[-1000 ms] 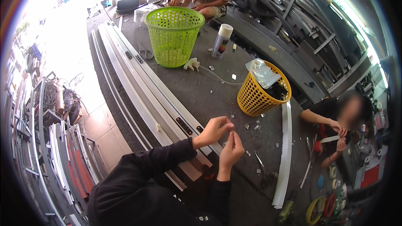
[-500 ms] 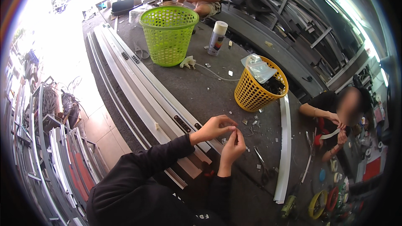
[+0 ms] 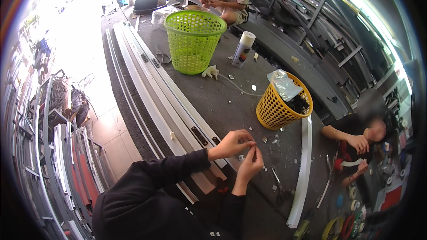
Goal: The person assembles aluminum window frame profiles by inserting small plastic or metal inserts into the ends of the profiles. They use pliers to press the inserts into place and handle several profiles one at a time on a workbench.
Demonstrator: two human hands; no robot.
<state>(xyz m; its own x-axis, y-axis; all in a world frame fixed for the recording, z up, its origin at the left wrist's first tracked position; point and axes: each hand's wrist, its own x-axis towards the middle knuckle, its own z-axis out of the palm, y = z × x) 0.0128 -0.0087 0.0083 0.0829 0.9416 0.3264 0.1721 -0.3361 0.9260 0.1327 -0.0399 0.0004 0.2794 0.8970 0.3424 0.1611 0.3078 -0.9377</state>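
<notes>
1. On the far left, long metal lengths (image 3: 64, 169), some white and some red-brown, are stacked near a pale tiled floor (image 3: 106, 126); coiled wire (image 3: 80, 106) lies among them.
2. On the dark table (image 3: 238, 109), long pale profiles (image 3: 141, 90) lie side by side, running from the far left end to beneath the left sleeve. A small cream block (image 3: 172, 136) sits on one; black slotted pieces (image 3: 199, 136) are set along others.
3. Scissors (image 3: 163, 54) lie between the profiles and an upright green basket (image 3: 193, 49).
4. The left hand (image 3: 231, 145) is above the near ends of the profiles, its fingers curled and its fingertips meeting those of the other hand. I cannot tell whether its grip holds anything.
5. A spray can (image 3: 243, 52) stands beyond the hands, right of the green basket.
6. The right hand (image 3: 249, 167) is raised, thumb and fingers drawn together; whether something small is in this grip cannot be told.
7. A yellow basket (image 3: 278, 113) holds dark pieces and a clear plastic bag (image 3: 285, 86).
8. A curved white strip (image 3: 302, 178) lies near that basket.
9. At far right, a co-worker in a dark top holds a pale strip (image 3: 352, 163).
</notes>
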